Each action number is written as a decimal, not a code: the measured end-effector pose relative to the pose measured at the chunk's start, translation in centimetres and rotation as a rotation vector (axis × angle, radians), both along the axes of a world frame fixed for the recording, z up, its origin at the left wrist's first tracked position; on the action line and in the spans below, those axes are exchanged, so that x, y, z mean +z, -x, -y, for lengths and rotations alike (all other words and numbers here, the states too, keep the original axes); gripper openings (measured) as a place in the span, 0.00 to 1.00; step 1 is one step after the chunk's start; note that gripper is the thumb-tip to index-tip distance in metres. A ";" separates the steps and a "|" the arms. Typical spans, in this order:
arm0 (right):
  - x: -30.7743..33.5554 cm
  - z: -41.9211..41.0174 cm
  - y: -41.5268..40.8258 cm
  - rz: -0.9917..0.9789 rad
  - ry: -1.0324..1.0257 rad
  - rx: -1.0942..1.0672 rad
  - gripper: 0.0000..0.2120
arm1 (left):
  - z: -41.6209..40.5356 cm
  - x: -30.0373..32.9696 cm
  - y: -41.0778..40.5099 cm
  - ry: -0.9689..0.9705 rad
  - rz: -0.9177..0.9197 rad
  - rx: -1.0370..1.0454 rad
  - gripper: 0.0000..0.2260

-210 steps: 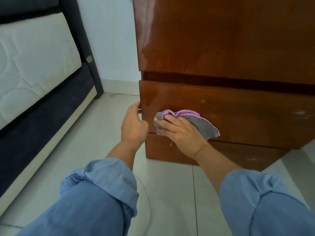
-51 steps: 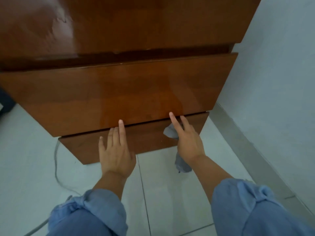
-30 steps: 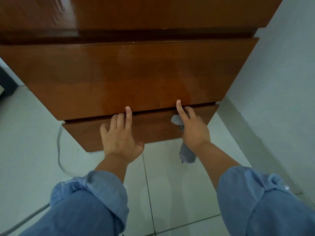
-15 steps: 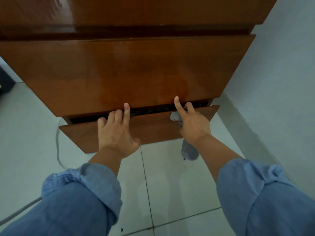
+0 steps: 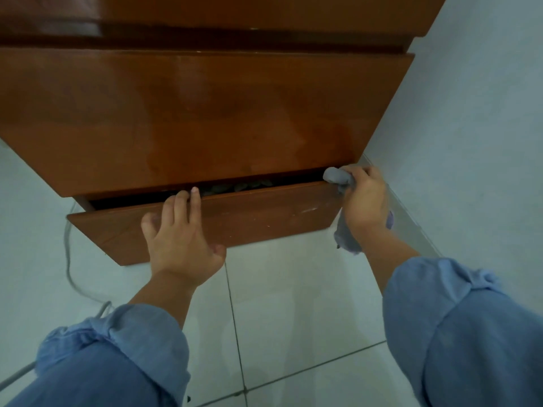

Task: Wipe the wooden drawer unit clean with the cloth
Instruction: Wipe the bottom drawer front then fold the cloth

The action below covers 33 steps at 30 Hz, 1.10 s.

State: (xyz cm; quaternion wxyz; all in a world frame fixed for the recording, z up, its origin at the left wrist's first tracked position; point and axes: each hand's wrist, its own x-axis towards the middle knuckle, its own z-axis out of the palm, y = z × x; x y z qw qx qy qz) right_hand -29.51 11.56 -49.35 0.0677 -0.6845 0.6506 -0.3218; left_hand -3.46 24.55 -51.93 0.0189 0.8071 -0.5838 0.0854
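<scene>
Plainly the job is only part done: the broad drawer fronts of the wooden drawer unit (image 5: 205, 113) look glossy and mostly free of marks, which suggests they have been gone over, whereas the bottom drawer (image 5: 264, 218) carries pale flecks and a light streak toward its right end and stands pulled out a little, with dark contents just visible in the gap. The left hand (image 5: 182, 239) lies spread on that drawer's front, fingers hooked over its top edge near the middle and holding nothing. The right hand (image 5: 364, 201) is closed around the grey cloth (image 5: 335, 176) at the drawer's far right corner, close to the wall (image 5: 470, 113). The cloth is bunched, its long axis running roughly up and down: a wad sits on the drawer's top edge and the tail hangs below the wrist toward the tiled floor (image 5: 293, 304). I judge the drawer's top edge and speckled front remain to be wiped.
</scene>
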 end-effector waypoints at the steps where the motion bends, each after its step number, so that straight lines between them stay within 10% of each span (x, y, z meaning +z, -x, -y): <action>1: -0.1 0.4 0.0 -0.021 -0.009 -0.002 0.17 | 0.1 0.0 0.1 0.004 -0.003 0.002 0.45; 22: -2.6 -5.3 -15.8 -0.249 0.171 0.278 0.15 | -0.6 0.2 -2.3 0.007 -0.068 -0.107 0.41; 33: -3.1 -7.8 -21.1 -0.307 0.204 0.388 0.21 | -5.3 -0.1 -10.3 0.016 -0.066 0.212 0.36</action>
